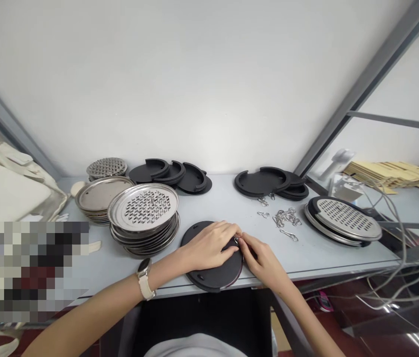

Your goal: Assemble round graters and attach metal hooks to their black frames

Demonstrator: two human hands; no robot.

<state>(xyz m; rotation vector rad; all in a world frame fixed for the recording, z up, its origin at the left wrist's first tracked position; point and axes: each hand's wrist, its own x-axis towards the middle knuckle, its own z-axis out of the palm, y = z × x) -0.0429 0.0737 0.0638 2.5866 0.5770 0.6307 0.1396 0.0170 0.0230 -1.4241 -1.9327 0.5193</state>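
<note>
A round black plastic holder (pixel 213 277) lies flat at the table's front edge. My left hand (pixel 213 245) lies over its upper part, thumb and fingers bent around a small metal clip (pixel 236 240) at the holder's right edge. My right hand (pixel 259 258) pinches at that same clip, thumb and forefinger together; most of the clip is hidden by the fingers. Loose wire clips (pixel 287 217) lie in a small heap to the right, with a single clip (pixel 288 235) in front. Left of my hands stands a stack of metal grater discs (pixel 143 207).
More metal discs (pixel 103 193) and a spiky grater disc (pixel 106 167) stand back left. Black holders (pixel 194 178) lean along the wall, others (pixel 261 182) lie back right. Assembled graters (pixel 346 218) are stacked at right, beside cables (pixel 404 238) and a metal frame (pixel 343 119).
</note>
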